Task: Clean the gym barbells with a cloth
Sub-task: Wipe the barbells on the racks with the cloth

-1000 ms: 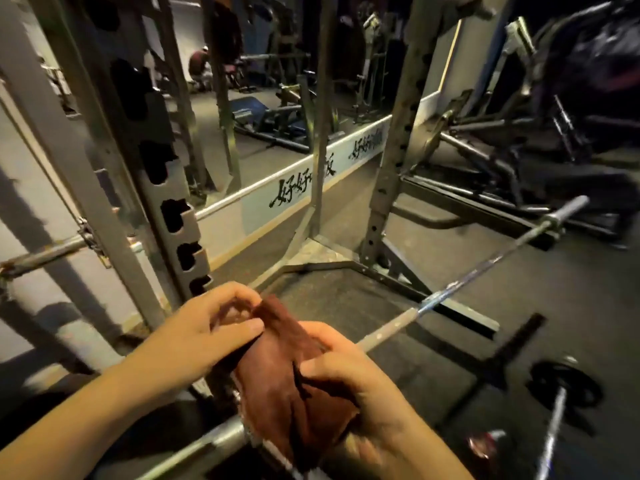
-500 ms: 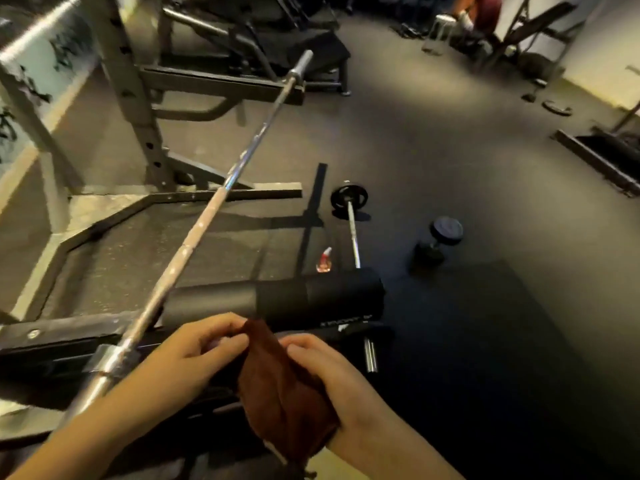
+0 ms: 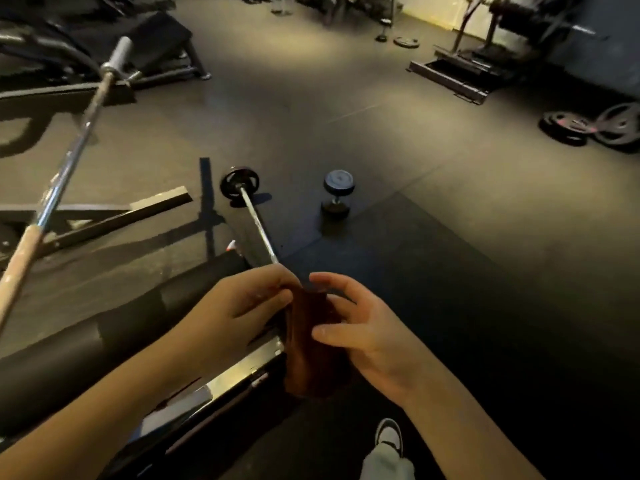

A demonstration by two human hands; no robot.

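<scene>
A dark red-brown cloth (image 3: 311, 348) hangs between my two hands at the lower middle. My left hand (image 3: 242, 303) pinches its upper edge. My right hand (image 3: 360, 327) holds its right side, fingers loosely curled round it. A long steel barbell (image 3: 65, 168) runs diagonally along the left, away from both hands, its sleeve end at the upper left. A second, shorter barbell (image 3: 258, 226) with a small black plate (image 3: 239, 183) lies on the floor just beyond my hands; its near end is hidden behind my left hand.
A black padded roller (image 3: 114, 320) and a metal frame rail (image 3: 239, 375) lie under my left arm. A dumbbell (image 3: 337, 195) sits on the dark rubber floor. Weight plates (image 3: 595, 128) lie far right, machines stand at the back, and my shoe (image 3: 389, 434) shows below.
The view has swung right, from the rack and mirror to the open floor. My hands came off the long barbell with the cloth and now hold it over the floor barbell's near end.
</scene>
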